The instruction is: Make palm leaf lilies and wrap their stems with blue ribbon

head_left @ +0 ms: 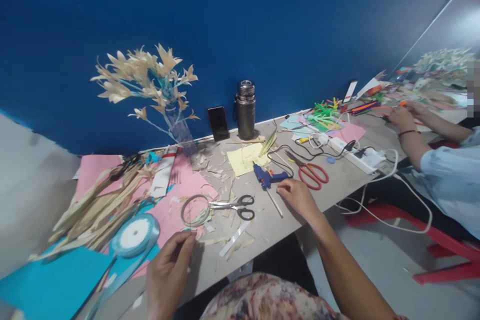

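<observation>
My left hand (170, 265) is closed in a pinch at the table's front edge; a thin dark strand seems to rise from its fingertips, too fine to name. Fingers of my right hand (298, 200) are pressed together beside the handle of a blue glue gun (267, 178); whether they touch it or hold something small I cannot tell. A glue stick (275, 203) juts from the gun toward me. Between my hands lie black-handled scissors (240, 207), a roll of tape (182, 214) and a white strip (234, 240). Red-handled scissors (314, 176) rest right of the gun.
Dried husks (93, 200), a blue ribbon spool (150, 235) and pink paper (197, 182) cover the left. At the wall stand a vase of husk flowers (179, 127), a phone (218, 123) and a flask (246, 112). Cords run from a power strip (354, 156). A co-worker's hands (403, 117) are at right.
</observation>
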A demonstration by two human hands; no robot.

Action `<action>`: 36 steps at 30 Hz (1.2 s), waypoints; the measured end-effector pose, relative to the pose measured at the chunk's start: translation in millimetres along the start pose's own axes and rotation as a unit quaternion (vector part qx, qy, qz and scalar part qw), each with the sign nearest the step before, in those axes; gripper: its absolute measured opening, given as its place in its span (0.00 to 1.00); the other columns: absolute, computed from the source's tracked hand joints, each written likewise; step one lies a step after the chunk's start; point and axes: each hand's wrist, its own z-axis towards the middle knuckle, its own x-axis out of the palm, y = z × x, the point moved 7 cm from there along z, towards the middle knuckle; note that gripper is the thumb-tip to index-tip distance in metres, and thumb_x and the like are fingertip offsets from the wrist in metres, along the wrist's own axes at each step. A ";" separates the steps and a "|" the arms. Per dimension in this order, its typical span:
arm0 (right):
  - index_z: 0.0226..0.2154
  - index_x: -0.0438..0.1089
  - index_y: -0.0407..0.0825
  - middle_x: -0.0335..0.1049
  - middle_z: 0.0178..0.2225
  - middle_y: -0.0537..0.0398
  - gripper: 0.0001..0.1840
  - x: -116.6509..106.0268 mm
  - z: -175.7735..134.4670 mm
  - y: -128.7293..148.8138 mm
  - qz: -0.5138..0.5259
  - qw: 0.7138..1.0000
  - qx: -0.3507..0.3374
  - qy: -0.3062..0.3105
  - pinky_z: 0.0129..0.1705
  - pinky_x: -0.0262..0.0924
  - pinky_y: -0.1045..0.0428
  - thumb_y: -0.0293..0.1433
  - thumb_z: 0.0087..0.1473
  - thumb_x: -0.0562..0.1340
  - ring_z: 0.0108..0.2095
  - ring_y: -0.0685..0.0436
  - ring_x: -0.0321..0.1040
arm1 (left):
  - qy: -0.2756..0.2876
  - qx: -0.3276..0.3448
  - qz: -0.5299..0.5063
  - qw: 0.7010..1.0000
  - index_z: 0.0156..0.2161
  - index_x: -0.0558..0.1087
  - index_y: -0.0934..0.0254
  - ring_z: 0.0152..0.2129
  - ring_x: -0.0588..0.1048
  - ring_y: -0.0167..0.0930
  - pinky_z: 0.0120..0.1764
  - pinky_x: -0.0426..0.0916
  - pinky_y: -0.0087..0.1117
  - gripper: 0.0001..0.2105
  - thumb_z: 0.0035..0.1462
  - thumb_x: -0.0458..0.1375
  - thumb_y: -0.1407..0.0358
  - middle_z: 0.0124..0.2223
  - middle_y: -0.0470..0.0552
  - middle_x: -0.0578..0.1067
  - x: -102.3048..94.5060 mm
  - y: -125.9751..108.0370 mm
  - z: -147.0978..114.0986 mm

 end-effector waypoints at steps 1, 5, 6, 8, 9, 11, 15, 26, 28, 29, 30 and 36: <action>0.28 0.77 0.51 0.78 0.28 0.53 0.08 0.0 -0.1 0.2 0.000 1.000 0.000 0.003 0.33 0.60 0.51 0.33 0.51 0.62 0.30 0.42 0.73 | 0.004 0.001 0.004 1.000 0.32 0.78 0.64 0.18 0.70 0.29 0.22 0.66 0.26 0.19 0.51 0.62 0.48 0.22 0.47 0.74 0.4 0.4 0.1; 0.27 0.77 0.51 0.78 0.27 0.54 0.08 0.9 -0.9 0.8 0.003 1.000 0.000 0.019 0.32 0.59 0.51 0.34 0.51 0.62 0.29 0.43 0.73 | 0.000 0.008 0.012 1.000 0.31 0.78 0.63 0.17 0.69 0.28 0.22 0.65 0.25 0.17 0.52 0.61 0.49 0.21 0.45 0.73 0.4 -2.8 -0.4; 0.28 0.77 0.51 0.78 0.27 0.54 0.08 1.2 -1.2 0.8 0.004 1.000 0.000 0.023 0.32 0.59 0.51 0.34 0.52 0.62 0.29 0.43 0.72 | -0.003 0.009 0.010 1.000 0.31 0.78 0.63 0.18 0.69 0.28 0.22 0.65 0.25 0.17 0.52 0.61 0.49 0.22 0.46 0.73 0.1 -4.2 -0.6; 0.28 0.77 0.51 0.78 0.27 0.54 0.08 1.4 -1.8 0.6 0.007 1.000 0.001 0.029 0.32 0.59 0.51 0.34 0.52 0.62 0.29 0.43 0.72 | -0.003 0.007 0.005 1.000 0.31 0.78 0.64 0.19 0.70 0.28 0.22 0.65 0.26 0.17 0.51 0.61 0.50 0.23 0.47 0.74 0.4 -6.6 -0.7; 0.28 0.77 0.51 0.78 0.27 0.54 0.08 1.4 -2.1 0.5 0.009 0.999 0.002 0.031 0.32 0.59 0.51 0.34 0.52 0.62 0.29 0.43 0.72 | 0.001 0.006 0.005 1.000 0.31 0.78 0.64 0.19 0.70 0.29 0.23 0.66 0.26 0.17 0.51 0.61 0.50 0.23 0.47 0.75 0.9 -7.5 -0.6; 0.27 0.77 0.51 0.78 0.27 0.54 0.09 1.1 -2.6 0.0 0.011 0.999 0.004 0.033 0.32 0.59 0.51 0.35 0.52 0.62 0.29 0.42 0.73 | 0.004 0.005 0.006 1.000 0.31 0.79 0.63 0.19 0.70 0.29 0.23 0.66 0.26 0.17 0.51 0.61 0.50 0.24 0.47 0.75 1.5 -8.6 -0.2; 0.28 0.77 0.51 0.78 0.28 0.53 0.10 -0.2 -2.7 -1.6 0.014 0.999 0.010 0.032 0.33 0.59 0.51 0.36 0.52 0.62 0.30 0.41 0.73 | 0.003 0.006 0.002 1.000 0.31 0.78 0.63 0.19 0.70 0.29 0.23 0.66 0.26 0.17 0.51 0.61 0.50 0.24 0.47 0.75 2.4 -9.4 0.3; 0.28 0.76 0.50 0.79 0.27 0.53 0.15 -10.5 -2.9 -4.0 0.029 0.999 0.017 0.042 0.31 0.60 0.50 0.41 0.56 0.59 0.28 0.41 0.74 | 0.003 -0.004 0.018 1.000 0.35 0.79 0.63 0.17 0.68 0.29 0.22 0.63 0.28 0.19 0.55 0.57 0.48 0.19 0.44 0.70 6.3 -10.8 -1.0; 0.27 0.76 0.50 0.78 0.26 0.52 0.16 -12.1 -2.8 -5.6 0.022 0.999 0.022 0.041 0.30 0.59 0.50 0.42 0.56 0.58 0.27 0.40 0.74 | 0.003 -0.006 0.026 1.000 0.35 0.79 0.63 0.18 0.70 0.31 0.23 0.65 0.28 0.19 0.56 0.56 0.49 0.19 0.45 0.71 6.0 -12.1 -1.2; 0.27 0.75 0.50 0.78 0.24 0.52 0.17 -11.8 -2.8 -6.5 0.020 0.999 0.024 0.044 0.30 0.59 0.50 0.43 0.56 0.58 0.26 0.40 0.74 | 0.004 -0.008 0.028 1.000 0.35 0.79 0.63 0.19 0.71 0.31 0.23 0.65 0.28 0.18 0.56 0.56 0.50 0.20 0.45 0.72 6.1 -12.7 -1.6; 0.26 0.75 0.50 0.77 0.22 0.53 0.19 -10.6 -2.9 -7.3 0.022 0.998 0.027 0.049 0.29 0.59 0.50 0.44 0.57 0.57 0.25 0.40 0.73 | 0.003 -0.009 0.027 1.000 0.35 0.79 0.63 0.19 0.71 0.32 0.24 0.66 0.28 0.18 0.56 0.56 0.50 0.20 0.46 0.72 6.3 -13.5 -2.0; 0.27 0.76 0.50 0.76 0.20 0.53 0.20 1.5 -3.1 -11.5 0.027 0.996 0.055 0.066 0.28 0.59 0.51 0.47 0.55 0.58 0.22 0.41 0.72 | 0.007 -0.013 -0.002 1.000 0.34 0.79 0.63 0.21 0.74 0.33 0.24 0.67 0.29 0.17 0.56 0.56 0.51 0.22 0.48 0.75 9.1 -16.8 -5.0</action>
